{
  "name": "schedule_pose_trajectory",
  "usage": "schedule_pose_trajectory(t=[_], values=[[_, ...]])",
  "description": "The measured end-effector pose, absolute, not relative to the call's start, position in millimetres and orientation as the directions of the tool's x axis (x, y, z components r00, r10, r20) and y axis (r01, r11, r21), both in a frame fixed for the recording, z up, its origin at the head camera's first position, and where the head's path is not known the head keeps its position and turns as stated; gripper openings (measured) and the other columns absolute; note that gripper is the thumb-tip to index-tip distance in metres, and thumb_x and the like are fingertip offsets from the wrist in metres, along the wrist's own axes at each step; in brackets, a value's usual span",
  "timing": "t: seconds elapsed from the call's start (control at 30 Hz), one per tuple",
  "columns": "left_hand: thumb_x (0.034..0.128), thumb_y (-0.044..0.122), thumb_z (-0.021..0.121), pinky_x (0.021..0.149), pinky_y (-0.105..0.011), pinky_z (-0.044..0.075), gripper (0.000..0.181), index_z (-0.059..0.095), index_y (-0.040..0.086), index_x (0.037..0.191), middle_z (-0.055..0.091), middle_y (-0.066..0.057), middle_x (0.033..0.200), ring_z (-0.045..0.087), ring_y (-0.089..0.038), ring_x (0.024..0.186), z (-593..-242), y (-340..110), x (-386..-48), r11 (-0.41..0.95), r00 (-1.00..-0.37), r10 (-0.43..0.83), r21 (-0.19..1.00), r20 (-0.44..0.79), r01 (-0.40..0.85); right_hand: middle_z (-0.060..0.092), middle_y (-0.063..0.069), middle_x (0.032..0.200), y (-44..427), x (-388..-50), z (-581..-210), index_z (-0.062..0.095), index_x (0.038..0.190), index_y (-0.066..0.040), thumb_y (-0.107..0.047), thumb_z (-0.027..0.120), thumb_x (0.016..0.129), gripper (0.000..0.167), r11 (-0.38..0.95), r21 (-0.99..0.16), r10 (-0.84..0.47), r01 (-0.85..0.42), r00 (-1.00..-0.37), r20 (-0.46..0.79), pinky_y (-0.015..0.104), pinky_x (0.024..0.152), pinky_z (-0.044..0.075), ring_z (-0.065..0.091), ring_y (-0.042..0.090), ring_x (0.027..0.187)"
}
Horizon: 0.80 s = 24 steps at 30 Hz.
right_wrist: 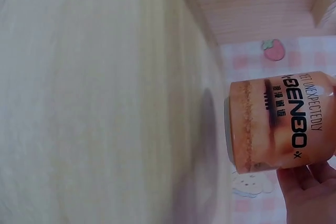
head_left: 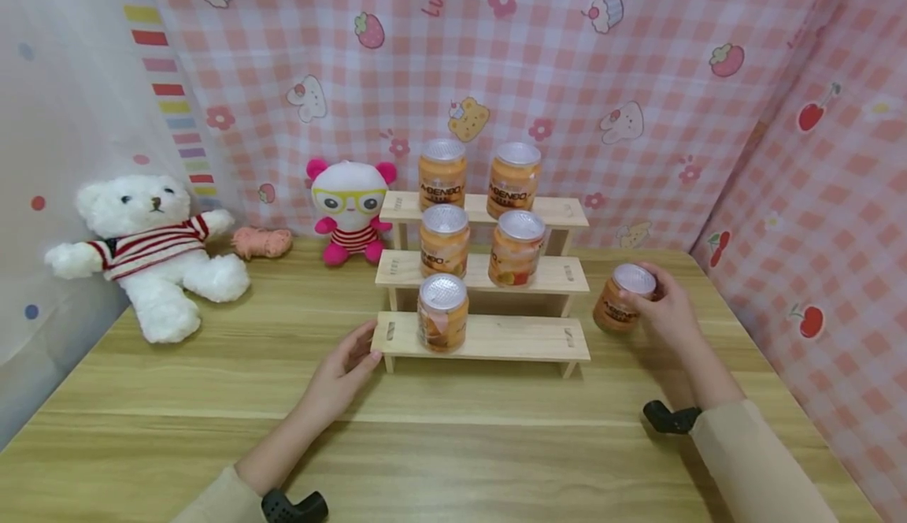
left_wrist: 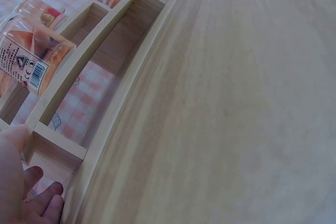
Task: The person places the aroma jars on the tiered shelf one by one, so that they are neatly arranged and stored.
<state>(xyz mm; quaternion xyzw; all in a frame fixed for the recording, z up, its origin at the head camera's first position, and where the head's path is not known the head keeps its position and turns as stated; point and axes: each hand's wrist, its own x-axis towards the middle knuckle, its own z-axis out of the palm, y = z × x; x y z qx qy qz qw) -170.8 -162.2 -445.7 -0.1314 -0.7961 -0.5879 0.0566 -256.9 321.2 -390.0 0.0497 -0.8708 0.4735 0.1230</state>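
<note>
My right hand (head_left: 669,302) grips an orange can (head_left: 615,307) with a clear ridged lid, to the right of a three-tier wooden display stand (head_left: 513,338). In the right wrist view the can (right_wrist: 281,124) is held just above the tabletop, its printed label showing. At the stand's left end, my left hand (head_left: 347,369) holds the corner of the lowest tier with thumb and fingers. Matching cans stand upright: two on the top tier, two on the middle, and one can (head_left: 443,314) on the lowest tier's left part.
A white teddy bear (head_left: 152,247) in a striped sweater sits at the left. Beside it lies a small pink bundle (head_left: 262,242), and a pink-and-white plush toy (head_left: 352,212) sits left of the stand. Checked curtains (head_left: 283,27) hang behind and to the right of the wooden table (head_left: 460,444).
</note>
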Motion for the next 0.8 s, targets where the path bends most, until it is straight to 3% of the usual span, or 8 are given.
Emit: schedule_pose_trajectory(t=[0.27,0.4,0.6,0.8], values=[[0.0975,0.013,0.058,0.1,-0.035,0.043,0.049,0.042,0.002,0.143,0.048,-0.021,0.137,0.051,-0.032,0.121,-445.2,-162.0,-170.9,0.263,-0.957,0.147,0.923,0.249,0.28,0.049,0.019,0.13,316.4,-242.7,-375.7,0.043,0.14,0.001,-0.022,0.072,0.088,0.064,0.528,-0.83,0.109,-0.182,-0.954,0.279,0.008,0.075,0.042,0.047,0.002,0.098],[0.0974,0.014,0.058,0.099,-0.034,0.043,0.049,0.042,0.002,0.143,0.048,-0.022,0.137,0.051,-0.032,0.121,-445.6,-161.8,-170.8,0.27,-0.96,0.145,0.924,0.241,0.273,0.05,0.009,0.125,314.4,-233.5,-370.1,0.043,0.139,0.001,-0.022,0.073,0.088,0.064,0.495,-0.847,0.129,-0.193,-0.948,0.292,0.008,0.076,0.044,0.049,0.002,0.1],[0.0973,0.013,0.058,0.099,-0.034,0.043,0.049,0.042,0.0,0.142,0.048,-0.022,0.136,0.051,-0.033,0.12,-447.2,-161.9,-171.8,0.268,-0.958,0.148,0.922,0.246,0.278,0.053,-0.007,0.115,312.9,-222.2,-362.6,0.048,0.135,0.002,-0.007,0.072,0.086,0.056,0.377,-0.88,0.124,-0.29,-0.925,0.358,0.009,0.077,0.046,0.053,0.003,0.1],[0.0975,0.014,0.058,0.099,-0.035,0.043,0.049,0.041,0.001,0.142,0.049,-0.022,0.136,0.051,-0.032,0.12,-446.7,-162.4,-171.7,0.268,-0.959,0.147,0.923,0.243,0.275,0.056,-0.004,0.114,309.1,-209.8,-354.4,0.056,0.129,-0.002,0.004,0.073,0.082,0.05,0.247,-0.893,0.126,-0.377,-0.901,0.415,0.01,0.073,0.048,0.055,0.007,0.098]])
